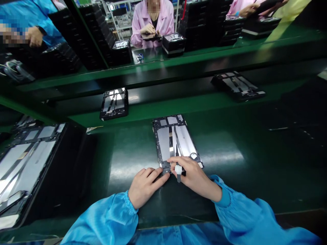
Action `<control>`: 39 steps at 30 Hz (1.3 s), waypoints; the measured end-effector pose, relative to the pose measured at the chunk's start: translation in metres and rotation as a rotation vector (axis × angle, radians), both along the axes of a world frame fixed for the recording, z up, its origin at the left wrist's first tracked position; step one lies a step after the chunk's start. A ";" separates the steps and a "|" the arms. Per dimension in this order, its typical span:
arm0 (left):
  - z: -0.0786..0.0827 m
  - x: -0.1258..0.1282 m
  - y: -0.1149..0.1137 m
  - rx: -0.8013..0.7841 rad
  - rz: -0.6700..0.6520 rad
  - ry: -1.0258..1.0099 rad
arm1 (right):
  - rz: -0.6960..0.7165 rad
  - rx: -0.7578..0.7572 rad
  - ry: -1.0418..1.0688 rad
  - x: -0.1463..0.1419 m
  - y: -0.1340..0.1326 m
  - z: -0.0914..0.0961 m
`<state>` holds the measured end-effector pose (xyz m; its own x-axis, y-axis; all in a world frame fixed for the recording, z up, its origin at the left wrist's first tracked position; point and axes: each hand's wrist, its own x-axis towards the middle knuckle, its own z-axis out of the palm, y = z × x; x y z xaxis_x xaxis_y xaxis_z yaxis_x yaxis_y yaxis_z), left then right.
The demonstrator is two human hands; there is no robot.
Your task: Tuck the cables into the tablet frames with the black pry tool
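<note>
An opened tablet lies on the green bench, its silver inside facing up with dark ribbon cables running down the middle. At its lower left corner, my left hand has thumb and index finger closed on the edge, the other fingers curled alongside. My right hand is over the lower part of the tablet, fingers pinched on a small white-and-grey piece with a dark tab pointing toward me. What the piece is, and whether it is joined to the tablet, I cannot tell; my fingers cover the spot.
On the left stands a stack topped by another opened tablet. Two more tablets, one left and one right, lie beyond the bench top. A raised green ledge crosses behind, with black stacks and several people at work.
</note>
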<state>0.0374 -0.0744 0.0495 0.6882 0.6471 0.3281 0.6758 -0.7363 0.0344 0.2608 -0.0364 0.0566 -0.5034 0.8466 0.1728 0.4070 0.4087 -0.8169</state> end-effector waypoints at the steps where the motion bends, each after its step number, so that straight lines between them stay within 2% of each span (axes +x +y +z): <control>1: 0.000 0.001 0.000 0.005 0.003 0.007 | -0.001 -0.007 -0.002 0.000 0.000 0.001; 9: -0.002 0.008 -0.005 -0.007 0.076 0.039 | -0.101 -0.272 0.272 0.024 -0.014 0.012; 14: -0.002 0.008 -0.007 0.001 0.077 0.032 | -0.112 -0.381 0.249 0.027 -0.024 0.006; 21: -0.003 0.007 -0.008 0.002 0.081 0.024 | -0.054 -0.308 0.145 0.022 -0.021 0.006; 27: -0.005 0.006 -0.008 -0.015 0.087 0.043 | -0.153 -0.260 0.097 0.034 -0.016 0.004; 33: -0.006 0.002 -0.008 -0.032 0.064 0.015 | -0.218 -0.336 0.146 0.041 -0.018 0.000; 35: -0.006 -0.001 -0.008 -0.041 0.045 -0.013 | -0.197 -0.363 0.184 0.039 -0.020 0.000; 39: -0.005 -0.004 -0.007 -0.057 0.029 -0.065 | -0.063 -0.359 0.241 0.031 -0.023 0.001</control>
<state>0.0333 -0.0812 0.0441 0.6476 0.6850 0.3337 0.6915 -0.7123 0.1203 0.2913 -0.0598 0.0579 -0.4299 0.9023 -0.0326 0.2027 0.0613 -0.9773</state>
